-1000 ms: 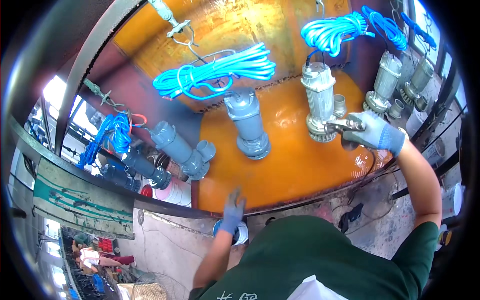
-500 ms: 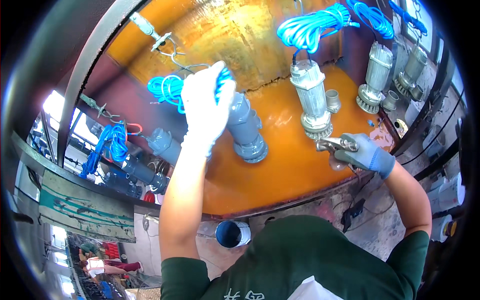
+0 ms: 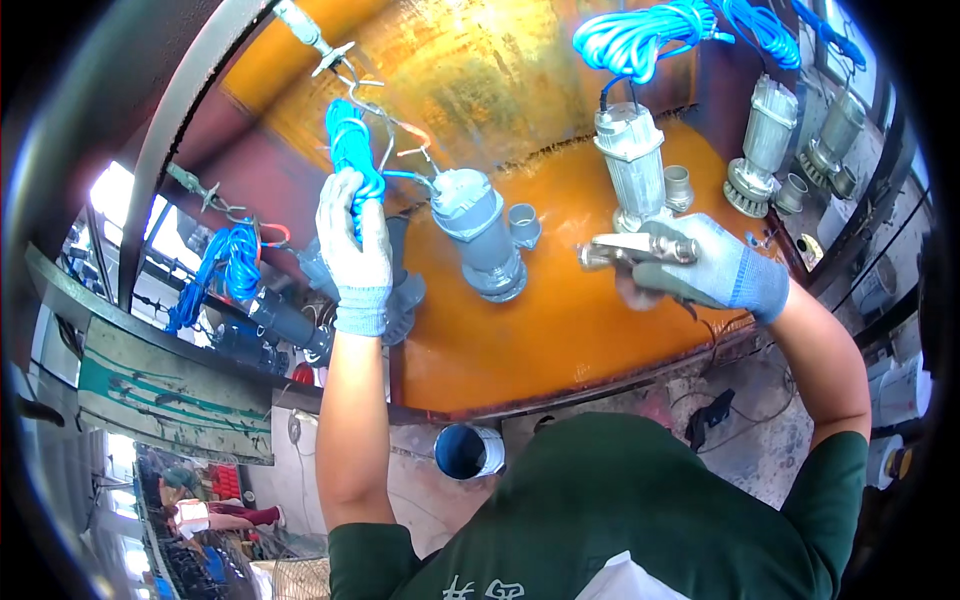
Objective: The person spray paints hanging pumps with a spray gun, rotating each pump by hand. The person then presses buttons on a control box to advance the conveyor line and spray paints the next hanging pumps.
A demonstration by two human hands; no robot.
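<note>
My gloved left hand is closed round the lower end of a coil of blue cable, which hangs beside a metal hook. From the cable's end a grey-painted submersible pump hangs just right of that hand, its side outlet facing right. My right hand, in a blue-grey glove, grips a metal spray gun, its nozzle end pointing left toward the pump. Behind the right hand hangs a bare silver pump under its own blue cable coil; the glove hides part of its base.
An orange-stained booth floor lies under the pumps. More silver pumps hang at the right, and painted pumps at the left. A bucket of dark liquid stands below. A person is at the far lower left.
My left hand has moved left and down with the cable coil. The grey pump has turned, bringing its outlet into fuller view. The spray gun has moved up and left.
</note>
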